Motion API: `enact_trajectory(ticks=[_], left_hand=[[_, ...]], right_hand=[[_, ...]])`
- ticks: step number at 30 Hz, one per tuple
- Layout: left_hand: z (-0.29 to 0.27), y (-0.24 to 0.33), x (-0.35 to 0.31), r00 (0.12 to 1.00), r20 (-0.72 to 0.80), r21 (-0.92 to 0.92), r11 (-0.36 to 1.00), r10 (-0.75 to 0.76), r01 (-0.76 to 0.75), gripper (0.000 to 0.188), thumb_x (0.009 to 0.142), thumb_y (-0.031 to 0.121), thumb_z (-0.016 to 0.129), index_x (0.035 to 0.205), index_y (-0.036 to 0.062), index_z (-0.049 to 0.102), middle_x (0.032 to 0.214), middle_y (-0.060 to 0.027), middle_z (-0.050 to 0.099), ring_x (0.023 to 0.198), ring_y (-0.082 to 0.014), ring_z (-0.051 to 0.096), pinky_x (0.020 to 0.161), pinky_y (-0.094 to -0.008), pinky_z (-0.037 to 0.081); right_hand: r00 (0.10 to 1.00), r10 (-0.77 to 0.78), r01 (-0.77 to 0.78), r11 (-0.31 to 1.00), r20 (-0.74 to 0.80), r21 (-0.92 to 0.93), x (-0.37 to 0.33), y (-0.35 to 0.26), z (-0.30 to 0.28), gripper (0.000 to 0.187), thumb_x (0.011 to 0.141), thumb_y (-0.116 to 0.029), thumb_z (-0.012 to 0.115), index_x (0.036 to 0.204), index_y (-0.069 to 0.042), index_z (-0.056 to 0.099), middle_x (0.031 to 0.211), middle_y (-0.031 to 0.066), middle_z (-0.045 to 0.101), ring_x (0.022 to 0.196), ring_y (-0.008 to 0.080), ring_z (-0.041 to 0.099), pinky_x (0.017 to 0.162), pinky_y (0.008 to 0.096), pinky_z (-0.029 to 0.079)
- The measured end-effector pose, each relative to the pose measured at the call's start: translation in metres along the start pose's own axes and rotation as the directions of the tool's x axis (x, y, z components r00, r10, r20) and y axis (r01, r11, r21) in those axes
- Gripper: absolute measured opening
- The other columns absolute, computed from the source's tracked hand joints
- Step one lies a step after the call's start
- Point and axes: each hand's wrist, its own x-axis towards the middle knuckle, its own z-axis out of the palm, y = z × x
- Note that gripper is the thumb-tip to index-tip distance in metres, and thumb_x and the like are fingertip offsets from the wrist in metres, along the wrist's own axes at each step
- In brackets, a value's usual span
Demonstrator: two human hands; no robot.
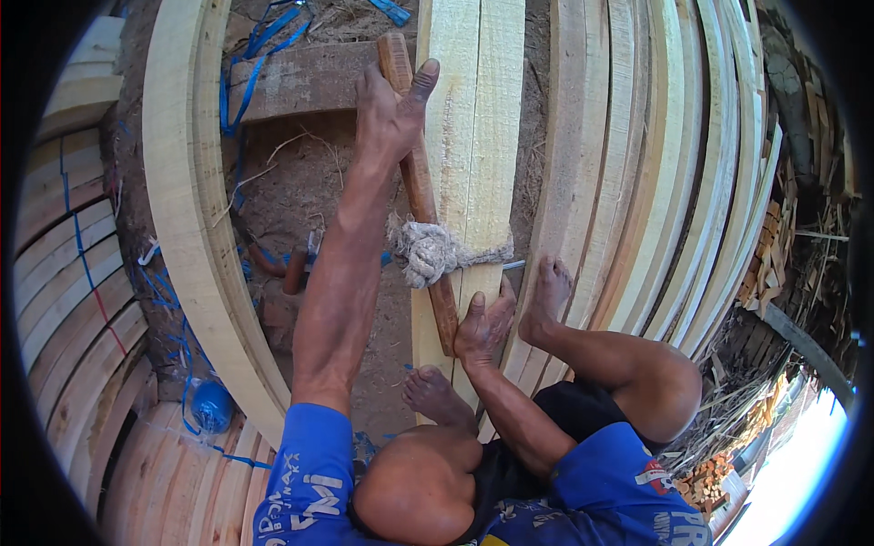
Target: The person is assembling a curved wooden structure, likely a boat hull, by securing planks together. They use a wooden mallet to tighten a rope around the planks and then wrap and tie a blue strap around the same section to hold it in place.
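My left hand point(391, 114) grips a brown wooden stick point(419, 187) near its upper end, with the thumb out to the right. The stick slants across two pale planks point(468, 109) that lie side by side. A thick whitish rope point(428, 253) goes across the planks, its bulky knot lying over the stick. Below the rope, my right hand point(485, 332) rests on the planks, thumb and fingers apart, beside the stick's lower end. Whether it touches the stick I cannot tell. My bare feet point(546, 305) are at either side of the planks.
Long planks point(628, 164) lie in rows on the right, and curved-looking boards point(187, 182) stand at the left. Stacked timber point(77, 264) fills the far left. Blue strapping point(264, 41) and a blue ball-shaped bundle point(211, 407) lie about. A wooden block point(305, 80) is behind my left hand.
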Motion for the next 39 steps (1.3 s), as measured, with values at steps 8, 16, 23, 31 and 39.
enact_trajectory(ticks=[8,16,23,31,39], left_hand=[[0.016,-0.016,-0.262,0.916,0.114,-0.093,0.914,-0.385,0.396,0.12,0.062,0.071,0.068,0.138,-0.0085,0.021,0.136,-0.0316,0.03,0.131,-0.0417,0.029,0.108,-0.0503,0.023],[0.039,-0.016,-0.271,0.976,-0.007,0.097,0.971,-0.22,0.219,0.087,0.062,0.026,0.075,0.129,-0.0033,0.03,0.114,-0.0282,0.048,0.104,-0.0454,0.051,0.092,-0.0487,0.043],[0.004,-0.008,-0.255,0.868,0.298,0.088,0.917,-0.396,0.388,0.084,0.059,0.024,0.069,0.127,-0.0069,0.032,0.101,-0.0323,0.057,0.088,-0.0465,0.06,0.081,-0.046,0.05],[-0.021,-0.038,-0.263,0.889,0.319,0.072,0.944,-0.328,0.323,0.08,0.055,0.025,0.071,0.127,-0.0009,0.047,0.085,-0.0261,0.064,0.082,-0.0386,0.065,0.077,-0.042,0.052],[-0.026,-0.087,-0.261,0.915,0.348,-0.178,0.944,-0.203,0.277,0.091,0.059,0.023,0.083,0.136,0.0006,0.04,0.114,-0.0217,0.061,0.104,-0.0279,0.061,0.091,-0.0375,0.046]], right_hand=[[0.998,-0.01,0.009,1.0,-0.056,-0.017,0.005,0.012,-0.003,0.054,0.097,-0.044,0.035,0.124,0.002,0.042,0.117,0.0195,0.048,0.111,0.0353,0.045,0.096,0.0455,0.03],[0.962,-0.033,0.178,0.826,-0.271,0.534,0.094,-0.03,-0.023,0.033,0.097,-0.024,0.043,0.115,0.003,0.046,0.106,0.0102,0.048,0.097,0.0161,0.045,0.091,0.0312,0.037],[0.871,-0.418,0.446,0.893,0.26,-0.058,0.29,-0.247,0.033,0.078,0.072,-0.059,0.069,0.121,0.0,0.054,0.109,0.0178,0.063,0.098,0.0279,0.062,0.085,0.0349,0.048],[0.836,-0.142,-0.229,0.788,0.53,0.571,0.306,-0.212,0.03,0.028,0.081,-0.021,0.07,0.094,0.002,0.061,0.078,0.0114,0.059,0.06,0.0228,0.062,0.049,0.0322,0.052],[0.944,-0.165,-0.167,0.504,0.284,0.847,0.253,-0.186,-0.057,0.027,0.085,-0.019,0.068,0.087,-0.002,0.046,0.068,0.0085,0.051,0.049,0.0203,0.056,0.044,0.0337,0.05]])
